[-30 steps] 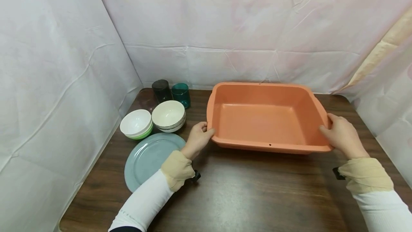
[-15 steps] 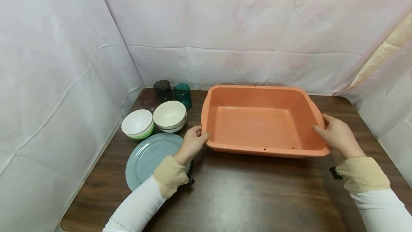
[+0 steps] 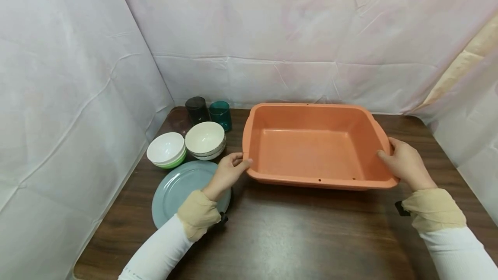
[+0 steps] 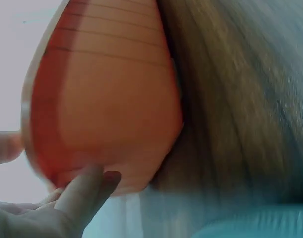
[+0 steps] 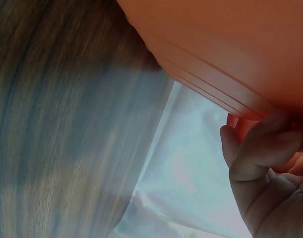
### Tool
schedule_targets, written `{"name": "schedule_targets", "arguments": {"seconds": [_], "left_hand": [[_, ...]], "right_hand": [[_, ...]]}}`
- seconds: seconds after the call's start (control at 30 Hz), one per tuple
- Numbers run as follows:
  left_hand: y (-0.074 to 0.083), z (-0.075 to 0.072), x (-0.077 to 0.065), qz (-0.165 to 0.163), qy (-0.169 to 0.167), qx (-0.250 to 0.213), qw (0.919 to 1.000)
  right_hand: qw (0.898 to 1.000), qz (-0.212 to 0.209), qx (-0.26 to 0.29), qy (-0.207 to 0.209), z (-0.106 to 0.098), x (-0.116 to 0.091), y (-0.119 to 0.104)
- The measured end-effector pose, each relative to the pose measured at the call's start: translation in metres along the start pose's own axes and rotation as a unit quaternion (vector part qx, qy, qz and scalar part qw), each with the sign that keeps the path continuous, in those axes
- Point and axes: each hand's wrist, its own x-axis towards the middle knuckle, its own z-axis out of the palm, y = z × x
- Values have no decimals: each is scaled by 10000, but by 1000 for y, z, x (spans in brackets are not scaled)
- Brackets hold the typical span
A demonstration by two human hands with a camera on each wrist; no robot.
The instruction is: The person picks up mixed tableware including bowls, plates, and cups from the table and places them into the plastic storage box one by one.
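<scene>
A large orange plastic basin (image 3: 307,154) sits at the back of the wooden table, with nothing inside it. My left hand (image 3: 225,175) holds its near left corner, thumb over the rim and fingers outside it. In the left wrist view, those fingers (image 4: 84,198) lie under the rim along the basin's side, somewhat blurred. At the right end, my right hand (image 3: 407,163) grips the rim with the thumb inside the basin. Curled fingers (image 5: 263,158) show below that rim in the right wrist view.
Left of the basin are a blue-grey plate (image 3: 171,198), a white bowl (image 3: 166,147) stacked over a green one, and stacked cream bowls (image 3: 205,137). Behind them stand a dark cup (image 3: 197,110) and a teal cup (image 3: 220,115). White cloth (image 3: 253,20) hangs around the table.
The basin has shifted a little left and nearer, both hands moving with it. Over the last half second it hardly moves, while the left wrist draws slightly left.
</scene>
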Motion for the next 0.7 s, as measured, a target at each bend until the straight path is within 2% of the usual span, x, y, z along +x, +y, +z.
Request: {"name": "schedule_targets", "arguments": {"seconds": [0.13,0.23,0.3,0.37,0.47,0.5,0.6,0.7], "left_hand": [[1,-17,-6,188,112,139,9997],[-23,-41,3,796,247,361,9959],[-28,-54,-1,1096,317,586,9917],[-25,-66,-10,1261,420,796,9879],[1,-79,-43,1082,710,1158,9848],[4,-85,-51,1015,837,1265,9832],[2,-107,-69,814,1197,1548,9773],[-8,-133,-82,454,1440,1931,9695]], "right_hand": [[10000,4,-11,-2,0,1,0],[10000,18,-18,-7,0,1,0],[10000,34,-23,-9,-1,2,1],[10000,55,-43,-7,-2,2,1],[9999,79,-67,-5,-1,2,2],[9999,76,-76,1,-1,2,2],[9999,47,-99,11,0,3,2],[9999,27,-117,42,1,4,2]]}}
